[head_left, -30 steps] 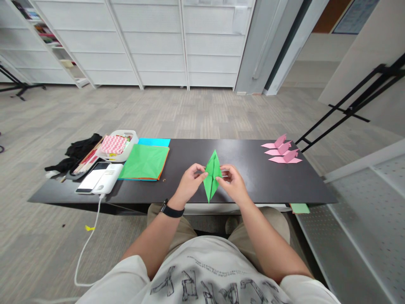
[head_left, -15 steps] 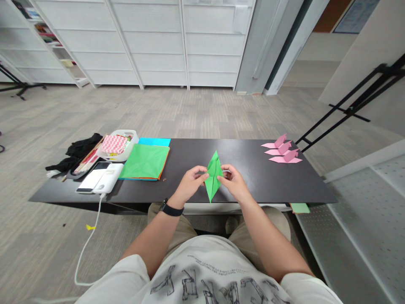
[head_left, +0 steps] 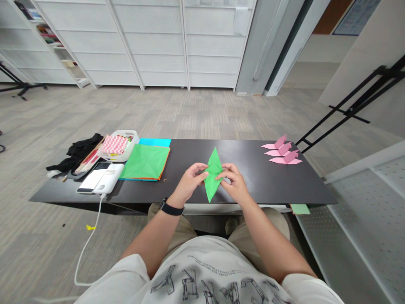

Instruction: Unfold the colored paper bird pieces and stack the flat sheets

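Observation:
A green paper folded into a long diamond (head_left: 213,175) is held over the black table (head_left: 253,177), one tip pointing away from me and one toward me. My left hand (head_left: 190,182) pinches its left edge with thumb and fingers closed. On the opposite edge, my right hand (head_left: 233,182) pinches it the same way. A black watch (head_left: 167,208) sits on my left wrist.
A stack of coloured sheets with green on top (head_left: 144,162) lies left of my hands. Further left are a white tray (head_left: 122,145) of patterned paper, a white power bank (head_left: 107,179) with a phone and a cable, and black cloth (head_left: 82,146). Three pink folded pieces (head_left: 283,152) sit at the far right.
The two upper flaps of the green piece have closed into a single flat point, and both hands have shifted slightly inward on it.

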A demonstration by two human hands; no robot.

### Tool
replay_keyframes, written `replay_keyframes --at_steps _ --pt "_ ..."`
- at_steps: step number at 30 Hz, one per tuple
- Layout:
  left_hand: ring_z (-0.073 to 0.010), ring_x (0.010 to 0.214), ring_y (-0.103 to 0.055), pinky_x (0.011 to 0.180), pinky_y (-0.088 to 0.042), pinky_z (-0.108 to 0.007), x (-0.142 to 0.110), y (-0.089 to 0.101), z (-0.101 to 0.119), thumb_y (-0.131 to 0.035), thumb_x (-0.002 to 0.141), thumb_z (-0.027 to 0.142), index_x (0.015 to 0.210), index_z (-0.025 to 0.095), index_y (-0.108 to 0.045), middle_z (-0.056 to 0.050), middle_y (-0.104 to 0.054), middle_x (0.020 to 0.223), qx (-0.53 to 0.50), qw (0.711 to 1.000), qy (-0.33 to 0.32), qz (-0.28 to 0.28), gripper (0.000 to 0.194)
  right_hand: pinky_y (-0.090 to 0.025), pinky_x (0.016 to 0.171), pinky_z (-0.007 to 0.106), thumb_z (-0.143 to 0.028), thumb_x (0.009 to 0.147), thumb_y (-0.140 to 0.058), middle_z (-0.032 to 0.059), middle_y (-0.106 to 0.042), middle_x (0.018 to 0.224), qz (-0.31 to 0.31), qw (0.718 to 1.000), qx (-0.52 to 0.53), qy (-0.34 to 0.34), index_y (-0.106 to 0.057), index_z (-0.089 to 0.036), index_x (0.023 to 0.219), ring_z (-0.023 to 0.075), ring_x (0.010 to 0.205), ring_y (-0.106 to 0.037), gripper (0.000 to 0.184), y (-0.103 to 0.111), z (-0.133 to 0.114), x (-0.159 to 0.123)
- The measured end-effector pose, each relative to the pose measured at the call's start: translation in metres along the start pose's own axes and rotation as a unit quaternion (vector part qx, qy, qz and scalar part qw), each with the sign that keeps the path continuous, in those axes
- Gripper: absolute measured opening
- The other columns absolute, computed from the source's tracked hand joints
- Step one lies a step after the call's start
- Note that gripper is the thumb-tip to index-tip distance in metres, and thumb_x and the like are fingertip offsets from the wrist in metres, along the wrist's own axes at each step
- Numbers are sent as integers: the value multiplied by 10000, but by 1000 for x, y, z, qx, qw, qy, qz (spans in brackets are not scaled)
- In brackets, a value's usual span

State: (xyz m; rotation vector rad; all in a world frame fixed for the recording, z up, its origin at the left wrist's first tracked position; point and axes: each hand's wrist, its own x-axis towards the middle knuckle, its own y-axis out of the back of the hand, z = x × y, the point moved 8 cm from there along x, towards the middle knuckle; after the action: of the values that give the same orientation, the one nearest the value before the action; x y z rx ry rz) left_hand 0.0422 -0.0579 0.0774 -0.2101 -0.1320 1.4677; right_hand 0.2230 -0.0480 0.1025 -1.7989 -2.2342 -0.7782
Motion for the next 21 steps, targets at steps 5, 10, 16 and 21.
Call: replay_keyframes --at_steps 5,10,16,21 --pt "-151 872 -690 688 -570 -231 1 3 -3 -848 804 392 1163 195 -674 -72 -707 1150 39 999 -19 -13 445 -585 969 419 -169 832 -619 76 -606 1244 -72 996 46 -22 -748 -322 1215 243 1155 -651 432 0 1 2" --pt "-149 905 -700 839 -573 -274 4 7 -6 -838 806 329 980 165 -683 -62 -717 1109 51 998 -40 -6 285 -586 935 394 -179 887 -536 53 -696 1169 -116 990 64 -47 -704 -312 1320 206 1027 -688 483 2 11 2" --pt "-190 1030 -709 927 -562 -317 5 4 -4 -804 839 341 924 164 -666 -97 -725 1164 60 996 -65 -6 240 -590 943 416 -235 924 -619 39 -768 1098 -38 998 -34 -48 -769 -308 1203 221 982 -724 325 12 11 4" --pt "-201 1065 -690 944 -562 -322 3 10 4 -793 857 375 912 170 -684 -96 -710 1172 107 989 -96 29 239 -565 976 477 -255 901 -700 73 -687 1058 55 983 -174 8 -833 -327 970 274 1032 -668 167 31 -7 5"
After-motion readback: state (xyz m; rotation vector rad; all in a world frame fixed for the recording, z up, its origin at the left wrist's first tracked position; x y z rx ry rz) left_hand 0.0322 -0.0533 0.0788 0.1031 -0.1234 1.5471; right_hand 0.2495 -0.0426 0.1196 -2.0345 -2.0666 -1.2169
